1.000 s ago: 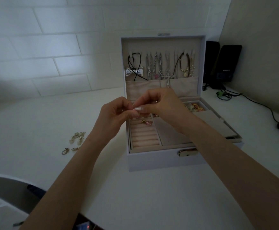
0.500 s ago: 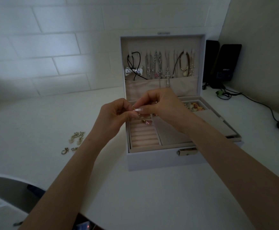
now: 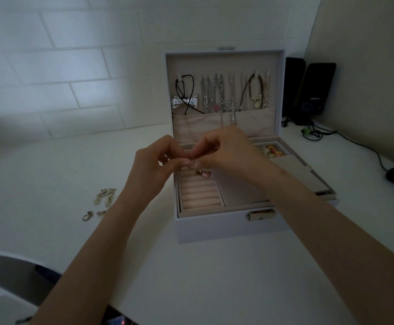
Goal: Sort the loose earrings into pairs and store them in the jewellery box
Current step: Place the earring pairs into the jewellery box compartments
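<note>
On the table [image 3: 214, 289] by a tiled wall [image 3: 62, 66] a box [image 3: 214, 228] is set open, earrings [image 3: 104, 198] toward the left edge. Left hand [image 3: 153, 165] and right hand [image 3: 224, 151] are curled, fingertips meeting; hold unclear.

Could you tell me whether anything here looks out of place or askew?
The flat panel on the right of the jewellery box lies askew, not square with its rim. Several earrings lie loose on the table left of it.
</note>
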Tool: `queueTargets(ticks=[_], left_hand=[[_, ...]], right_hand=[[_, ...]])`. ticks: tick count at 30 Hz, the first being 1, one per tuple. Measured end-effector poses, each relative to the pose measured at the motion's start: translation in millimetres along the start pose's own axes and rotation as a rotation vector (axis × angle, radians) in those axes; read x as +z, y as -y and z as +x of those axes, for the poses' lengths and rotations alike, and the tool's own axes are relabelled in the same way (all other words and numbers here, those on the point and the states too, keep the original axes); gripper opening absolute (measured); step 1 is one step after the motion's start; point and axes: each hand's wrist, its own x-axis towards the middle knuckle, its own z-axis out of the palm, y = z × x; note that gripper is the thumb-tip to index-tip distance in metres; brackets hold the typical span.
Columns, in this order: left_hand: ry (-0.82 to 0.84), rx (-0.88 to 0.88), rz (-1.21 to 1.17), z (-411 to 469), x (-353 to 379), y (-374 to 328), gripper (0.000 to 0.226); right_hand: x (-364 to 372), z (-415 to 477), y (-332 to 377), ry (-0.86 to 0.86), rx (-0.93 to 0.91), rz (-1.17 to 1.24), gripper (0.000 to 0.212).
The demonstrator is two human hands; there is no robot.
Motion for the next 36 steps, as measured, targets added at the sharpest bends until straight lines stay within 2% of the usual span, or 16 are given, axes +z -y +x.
queueTargets(ticks=[5, 8, 10, 12, 17, 25, 29, 36], left_hand=[[0.044, 0.068, 0.149, 1.0, -7.9, 5.5, 0.02], [0.088, 0.072, 0.283, 2.4, -13.4, 7.7, 0.011], [0.101, 0.063, 0.312, 2.4, -15.3, 8.6, 0.013], [0.109, 0.05, 0.325, 2.3, -15.7, 8.0, 0.008], [0.123, 0.068, 0.359, 1.5, -15.4, 7.7, 0.035], [0.158, 0.057, 0.353, -1.4, -16.3, 5.9, 0.031], [0.139, 0.032, 0.276, -2.3, -17.6, -0.7, 0.038], [0.173, 0.141, 0.304, -0.6, -15.1, -0.8, 0.033]], right_hand=[[1.6, -1.3, 0.9, 0.044, -0.094, -0.171, 0.01], [4.1, -0.7, -1.6, 0.055, -0.128, -0.243, 0.008], [5.0, 0.1, -2.9, 0.057, -0.143, -0.264, 0.008], [6.1, 0.7, -3.4, 0.062, -0.166, -0.283, 0.007], [8.6, 1.5, -5.0, 0.062, -0.193, -0.309, 0.011], [11.3, 3.4, -7.0, 0.064, -0.231, -0.4, 0.008], [11.0, 3.2, -5.7, 0.084, -0.252, -0.421, 0.006], [9.7, 2.5, -4.9, 0.098, -0.289, -0.571, 0.01]])
